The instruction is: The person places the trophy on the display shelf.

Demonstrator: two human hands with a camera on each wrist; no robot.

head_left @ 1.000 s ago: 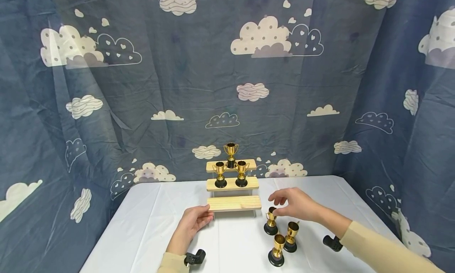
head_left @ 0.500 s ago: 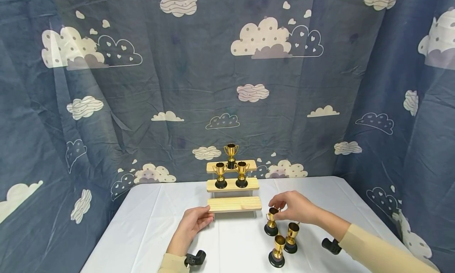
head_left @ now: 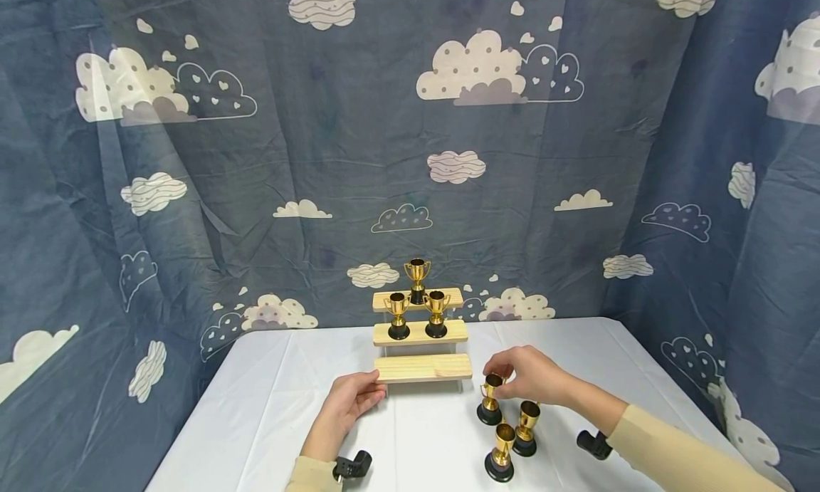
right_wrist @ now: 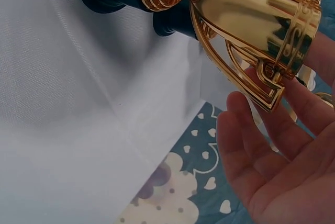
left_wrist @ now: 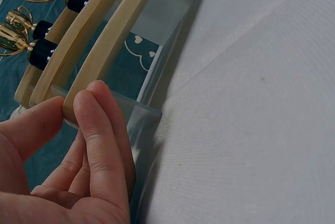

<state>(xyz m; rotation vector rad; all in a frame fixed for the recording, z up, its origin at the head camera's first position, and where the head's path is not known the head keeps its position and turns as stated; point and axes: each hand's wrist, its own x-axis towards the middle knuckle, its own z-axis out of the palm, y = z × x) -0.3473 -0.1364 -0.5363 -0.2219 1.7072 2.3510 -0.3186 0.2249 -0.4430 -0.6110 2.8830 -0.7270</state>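
A three-step wooden stand [head_left: 423, 367] sits mid-table with three gold trophies on it: one on the top step [head_left: 416, 277] and two on the middle step [head_left: 398, 315]. My left hand [head_left: 351, 398] pinches the left end of the bottom step [left_wrist: 104, 46] between thumb and fingers [left_wrist: 94, 124]. My right hand [head_left: 530, 373] grips the cup rim of a gold trophy [head_left: 490, 401] standing on the table right of the stand. In the right wrist view its fingers [right_wrist: 277, 140] curl around the shiny cup [right_wrist: 246, 20].
Two more gold trophies on black bases [head_left: 526, 426] [head_left: 500, 455] stand just in front of the held one. The white tablecloth [head_left: 269, 378] covers the table, and a blue cloud-print curtain [head_left: 320, 157] hangs behind and at both sides.
My right hand has come down onto the trophy and its fingers have closed round the cup rim. The left hand has stayed on the bottom step.
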